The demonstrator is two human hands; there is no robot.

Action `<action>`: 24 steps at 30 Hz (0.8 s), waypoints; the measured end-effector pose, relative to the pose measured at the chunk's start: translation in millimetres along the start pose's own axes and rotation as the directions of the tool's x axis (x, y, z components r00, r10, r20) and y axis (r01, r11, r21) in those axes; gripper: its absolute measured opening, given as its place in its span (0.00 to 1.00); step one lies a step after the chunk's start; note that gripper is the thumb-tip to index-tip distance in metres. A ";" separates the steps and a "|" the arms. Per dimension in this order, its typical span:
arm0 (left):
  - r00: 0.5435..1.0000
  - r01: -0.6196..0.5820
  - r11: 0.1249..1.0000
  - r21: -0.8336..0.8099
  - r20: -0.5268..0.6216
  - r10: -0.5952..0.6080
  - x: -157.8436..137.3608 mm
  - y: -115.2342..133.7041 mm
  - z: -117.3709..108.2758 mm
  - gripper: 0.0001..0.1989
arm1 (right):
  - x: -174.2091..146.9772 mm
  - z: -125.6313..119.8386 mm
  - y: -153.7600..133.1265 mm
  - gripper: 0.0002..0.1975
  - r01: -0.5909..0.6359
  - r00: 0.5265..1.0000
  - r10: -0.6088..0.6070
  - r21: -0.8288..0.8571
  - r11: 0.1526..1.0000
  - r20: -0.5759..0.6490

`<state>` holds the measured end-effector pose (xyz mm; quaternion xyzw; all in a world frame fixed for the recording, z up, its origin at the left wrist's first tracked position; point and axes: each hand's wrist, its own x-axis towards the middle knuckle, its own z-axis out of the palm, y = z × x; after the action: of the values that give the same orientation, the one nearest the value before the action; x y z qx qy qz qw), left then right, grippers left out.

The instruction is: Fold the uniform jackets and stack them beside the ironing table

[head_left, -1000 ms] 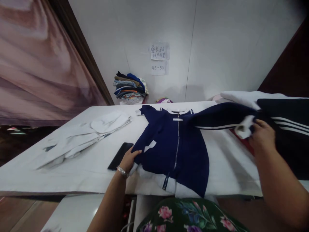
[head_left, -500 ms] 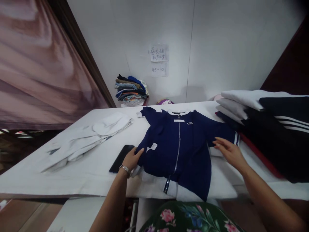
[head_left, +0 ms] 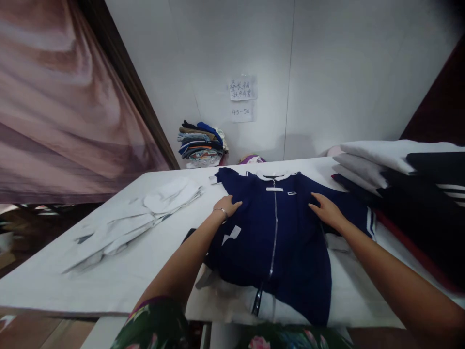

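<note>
A navy zip-front jacket (head_left: 250, 237) with a white collar lies face up on the white table, its zipper running down the middle. A white tag (head_left: 231, 235) shows on its left part. My left hand (head_left: 228, 206), a bracelet at the wrist, rests at the jacket's upper left edge near the sleeve, thumb apart from the fingers. On the upper right of the jacket, my right hand (head_left: 327, 211) lies near the sleeve's base, thumb and fingers apart. The jacket's right sleeve (head_left: 348, 206) points outward with a white-striped cuff.
A white garment (head_left: 145, 213) lies on the table (head_left: 119, 286) at left. Folded clothes (head_left: 410, 208) are piled at right. Another clothes stack (head_left: 201, 143) stands by the wall beneath paper signs (head_left: 243, 99). My left forearm partly covers a flat dark object (head_left: 189, 234).
My left hand has moved up and right from the jacket's lower left side to near its sleeve. My right hand has moved inward and up from the right sleeve. The view has shifted slightly.
</note>
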<state>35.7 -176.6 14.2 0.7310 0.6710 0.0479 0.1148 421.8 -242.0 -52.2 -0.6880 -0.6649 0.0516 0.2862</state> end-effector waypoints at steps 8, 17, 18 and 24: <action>0.991 -0.007 0.998 0.059 -0.129 0.015 85.2 50.0 36.0 0.42 | 79.0 6.5 -8.5 0.30 -0.105 0.990 0.127 -0.269 0.957 0.067; 0.995 0.073 0.997 -0.020 -0.069 -0.074 144.5 52.2 47.3 0.34 | 135.0 28.4 1.8 0.34 -0.276 0.938 0.329 -0.336 0.901 0.112; 0.994 0.098 0.994 -0.057 -0.048 -0.101 150.7 46.2 45.3 0.28 | 137.2 28.5 5.0 0.29 -0.303 0.926 0.357 -0.326 0.896 0.120; 0.964 0.207 0.965 -0.160 -0.137 -0.229 188.4 5.9 -5.3 0.19 | 162.4 -4.0 21.5 0.16 -0.406 0.911 0.411 -0.256 0.877 -0.039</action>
<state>58.2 10.4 4.9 0.6363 0.7492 0.1397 0.1196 460.6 -88.9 -8.5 -0.8435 -0.5083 0.0293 0.1711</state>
